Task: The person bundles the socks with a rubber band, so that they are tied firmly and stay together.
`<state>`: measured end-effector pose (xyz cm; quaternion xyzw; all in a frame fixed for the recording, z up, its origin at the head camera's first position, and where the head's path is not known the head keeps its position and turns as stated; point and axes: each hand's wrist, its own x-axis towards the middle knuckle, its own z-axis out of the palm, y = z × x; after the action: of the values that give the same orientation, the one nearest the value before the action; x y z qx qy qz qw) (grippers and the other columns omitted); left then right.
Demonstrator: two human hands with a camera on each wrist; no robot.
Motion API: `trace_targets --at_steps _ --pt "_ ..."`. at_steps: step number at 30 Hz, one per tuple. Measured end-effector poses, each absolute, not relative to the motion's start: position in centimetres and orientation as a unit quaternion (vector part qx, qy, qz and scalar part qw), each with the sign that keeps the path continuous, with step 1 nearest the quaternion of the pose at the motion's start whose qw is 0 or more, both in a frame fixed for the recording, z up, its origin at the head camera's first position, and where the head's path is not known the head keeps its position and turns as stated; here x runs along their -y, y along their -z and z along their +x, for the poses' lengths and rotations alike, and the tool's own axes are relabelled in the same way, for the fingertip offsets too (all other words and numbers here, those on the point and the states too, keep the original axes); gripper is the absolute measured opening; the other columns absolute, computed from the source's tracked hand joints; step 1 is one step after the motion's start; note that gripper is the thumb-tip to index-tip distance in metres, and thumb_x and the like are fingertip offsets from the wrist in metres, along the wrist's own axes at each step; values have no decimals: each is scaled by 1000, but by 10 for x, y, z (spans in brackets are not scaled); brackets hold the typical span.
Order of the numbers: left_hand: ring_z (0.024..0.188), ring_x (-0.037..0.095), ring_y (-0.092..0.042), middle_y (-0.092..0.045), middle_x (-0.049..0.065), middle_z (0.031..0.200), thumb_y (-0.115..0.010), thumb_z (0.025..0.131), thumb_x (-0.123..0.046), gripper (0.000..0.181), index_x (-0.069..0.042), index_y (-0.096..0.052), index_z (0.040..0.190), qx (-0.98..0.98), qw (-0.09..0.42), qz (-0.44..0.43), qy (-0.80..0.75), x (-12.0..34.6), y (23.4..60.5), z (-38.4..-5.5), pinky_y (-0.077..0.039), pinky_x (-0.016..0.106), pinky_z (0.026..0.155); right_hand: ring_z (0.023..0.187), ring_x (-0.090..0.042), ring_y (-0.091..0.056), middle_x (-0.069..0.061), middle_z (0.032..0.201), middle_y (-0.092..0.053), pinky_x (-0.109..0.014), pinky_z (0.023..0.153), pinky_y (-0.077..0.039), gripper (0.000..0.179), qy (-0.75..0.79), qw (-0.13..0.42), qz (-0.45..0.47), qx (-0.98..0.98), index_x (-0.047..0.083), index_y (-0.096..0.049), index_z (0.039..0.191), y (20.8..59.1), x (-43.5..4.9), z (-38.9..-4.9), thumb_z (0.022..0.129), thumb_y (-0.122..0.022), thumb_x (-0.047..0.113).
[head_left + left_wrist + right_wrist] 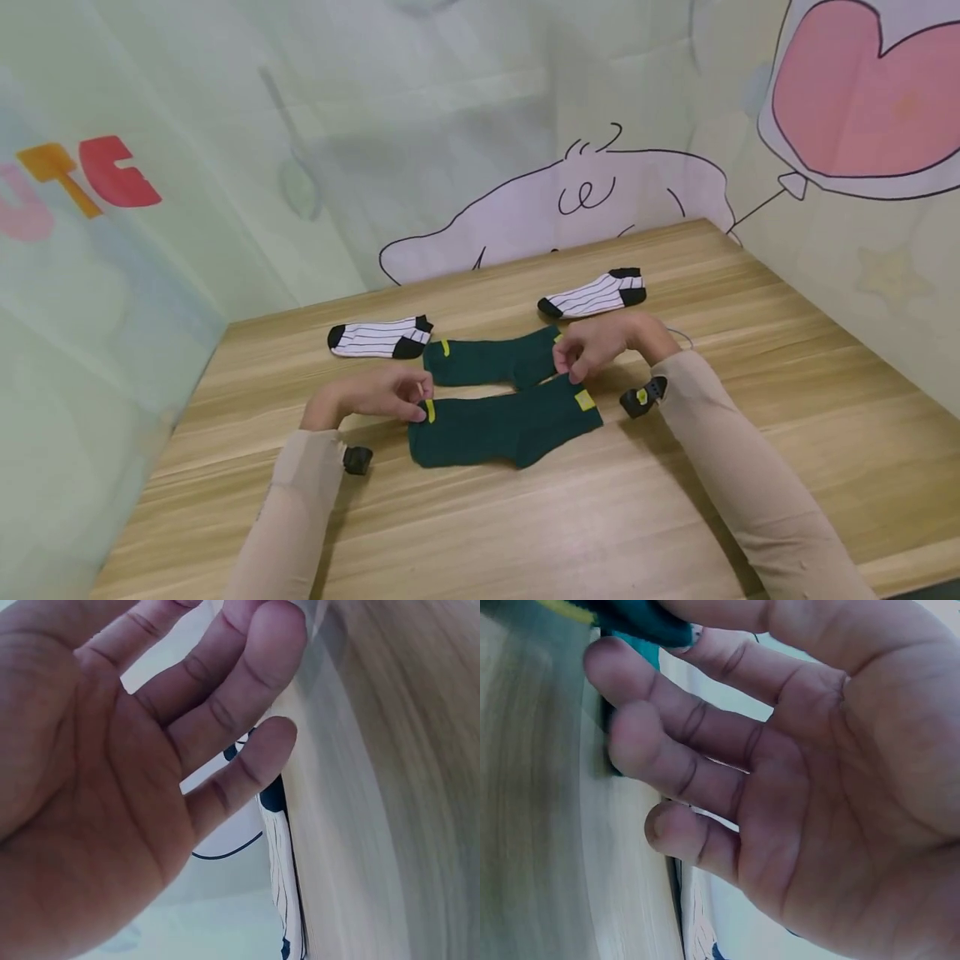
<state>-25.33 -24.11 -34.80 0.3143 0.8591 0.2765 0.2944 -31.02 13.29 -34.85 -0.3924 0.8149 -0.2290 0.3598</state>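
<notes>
Two dark green socks lie one behind the other before me. My left hand pinches the upper left corner of the near green sock, beside its yellow stripe. At the other end my right hand grips that sock's upper edge near the yellow patch. In the right wrist view, green fabric shows between thumb and index finger, while the other fingers stay loosely bent. The far green sock rests just behind, its right end partly covered by my right hand. My left fingertips' hold is out of frame in the left wrist view.
Behind the green pair, a white striped ankle sock with black toe and heel lies at left. A matching striped sock lies farther back at right. The wooden table meets printed cloth walls at its back and sides.
</notes>
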Motion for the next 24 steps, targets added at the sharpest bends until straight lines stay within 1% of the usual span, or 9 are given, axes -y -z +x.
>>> trace_targets --at_steps 4,7,10,14,18,21,24 --pt "77 18 -54 -59 1 81 -70 94 -13 11 -9 -60 98 -868 275 307 -276 245 347 -254 -44 31 71 77 -14 -53 3 82 -59 -28 72 -43 9 261 354 -389 -810 10 -61 95 347 -135 -312 88 -65 11" --pt "80 19 -56 -60 2 85 -69 95 -15 13 -8 -59 100 -870 263 307 -283 246 346 -254 -46 33 74 74 -16 -53 2 79 -57 -30 71 -44 8 296 361 -376 -800 8 -58 95 346 -140 -312 89 -63 8" --pt "82 20 -60 -61 3 90 -69 95 -15 15 -8 -58 101 -869 243 310 -299 245 345 -254 -47 34 75 73 -17 -53 1 79 -57 -32 71 -45 8 323 352 -364 -799 4 -56 96 343 -147 -310 90 -61 6" --pt "85 22 -63 -63 4 94 -68 95 -13 14 -8 -56 100 -870 218 298 -326 243 344 -253 -48 36 77 77 -21 -59 -2 82 -61 -39 76 -49 10 341 320 -361 -807 1 -54 99 338 -152 -308 92 -60 6" --pt "89 22 -63 -63 5 97 -67 97 -12 13 -9 -55 101 -874 202 288 -335 243 344 -253 -48 38 79 79 -30 -61 -2 82 -61 -44 77 -50 7 347 291 -365 -813 4 -54 99 335 -155 -308 95 -58 8" --pt "93 23 -61 -62 6 101 -66 97 -13 12 -9 -56 103 -877 185 284 -339 244 344 -253 -49 38 80 79 -35 -61 -4 80 -60 -46 77 -49 6 361 275 -367 -812 4 -55 100 335 -156 -309 96 -57 7" --pt "96 23 -59 -61 6 103 -66 97 -15 13 -8 -57 105 -881 170 278 -344 247 344 -251 -49 38 81 78 -38 -61 -6 77 -61 -45 76 -48 7 371 260 -369 -811 2 -55 102 335 -154 -311 97 -56 6"
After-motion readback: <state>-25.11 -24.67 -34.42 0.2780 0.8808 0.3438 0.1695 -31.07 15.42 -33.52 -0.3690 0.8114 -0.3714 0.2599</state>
